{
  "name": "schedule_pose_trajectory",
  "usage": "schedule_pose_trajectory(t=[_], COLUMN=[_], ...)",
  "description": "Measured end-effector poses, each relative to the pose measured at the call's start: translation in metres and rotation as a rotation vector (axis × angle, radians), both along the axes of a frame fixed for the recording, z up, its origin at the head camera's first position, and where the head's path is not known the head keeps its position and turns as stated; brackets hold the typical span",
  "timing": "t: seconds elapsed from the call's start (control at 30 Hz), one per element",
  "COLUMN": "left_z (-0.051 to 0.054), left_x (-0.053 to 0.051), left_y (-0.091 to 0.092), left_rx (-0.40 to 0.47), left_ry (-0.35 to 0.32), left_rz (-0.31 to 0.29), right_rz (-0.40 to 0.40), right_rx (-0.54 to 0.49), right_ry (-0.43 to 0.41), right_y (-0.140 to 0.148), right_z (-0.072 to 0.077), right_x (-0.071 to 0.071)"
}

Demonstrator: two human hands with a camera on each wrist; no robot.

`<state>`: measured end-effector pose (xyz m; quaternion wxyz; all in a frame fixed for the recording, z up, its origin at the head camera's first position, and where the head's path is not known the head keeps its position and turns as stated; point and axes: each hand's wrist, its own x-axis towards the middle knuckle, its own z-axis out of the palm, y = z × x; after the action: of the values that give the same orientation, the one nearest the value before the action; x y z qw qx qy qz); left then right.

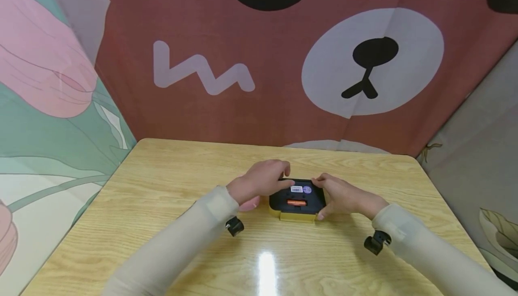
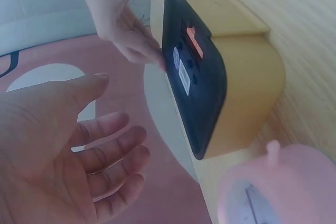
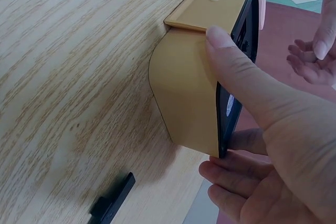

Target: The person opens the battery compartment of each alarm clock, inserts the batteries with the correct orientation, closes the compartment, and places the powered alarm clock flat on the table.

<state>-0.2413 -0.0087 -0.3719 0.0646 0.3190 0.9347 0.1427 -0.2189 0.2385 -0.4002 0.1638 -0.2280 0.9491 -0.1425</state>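
A yellow desk clock (image 1: 279, 202) lies on the table with its black back panel (image 2: 197, 95) up, its front hidden. An orange battery (image 1: 296, 203) sits in the slot of that panel. My right hand (image 1: 344, 195) grips the clock's right side, thumb on the near yellow edge (image 3: 191, 77) and fingers at the far edge. Over the clock's far left corner is my left hand (image 1: 263, 179); in the left wrist view its fingers are spread, loosely bent and apart from the clock, holding nothing.
A pink round clock (image 2: 294, 187) stands left of the yellow one, partly behind my left hand in the head view. A small black plastic piece (image 3: 116, 200) lies on the wooden table (image 1: 194, 251) to the right. Printed cloth (image 1: 275, 116) hangs behind the table.
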Motion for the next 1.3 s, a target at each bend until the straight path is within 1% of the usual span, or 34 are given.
schedule_pose_trajectory(t=[0.27,0.47,0.63,0.87,1.03,1.17,1.3], left_z=[-0.007,-0.012,-0.015,-0.023,-0.026,-0.028,-0.031], left_x=[0.003,0.006,0.008,0.01,0.011,0.012,0.012], left_y=[-0.015,-0.023,-0.027,-0.029,-0.029,-0.028,-0.027], left_rx=[0.023,0.006,-0.008,-0.055,-0.102,-0.145,-0.173], left_ry=[0.0,0.017,0.011,0.02,0.024,0.01,0.002], left_rz=[0.025,0.026,0.032,0.033,0.032,0.026,0.008], right_rz=[0.001,-0.003,-0.006,0.001,-0.006,-0.006,-0.006], right_rx=[-0.001,0.005,0.002,-0.004,-0.005,-0.002,-0.003], right_ry=[0.007,0.007,0.012,0.017,0.015,0.014,0.011], right_y=[-0.001,-0.001,0.0,0.0,0.0,0.001,0.001], right_z=[-0.001,-0.001,-0.002,-0.004,-0.005,-0.005,-0.004], right_x=[0.0,0.001,0.001,0.0,0.0,-0.001,-0.001])
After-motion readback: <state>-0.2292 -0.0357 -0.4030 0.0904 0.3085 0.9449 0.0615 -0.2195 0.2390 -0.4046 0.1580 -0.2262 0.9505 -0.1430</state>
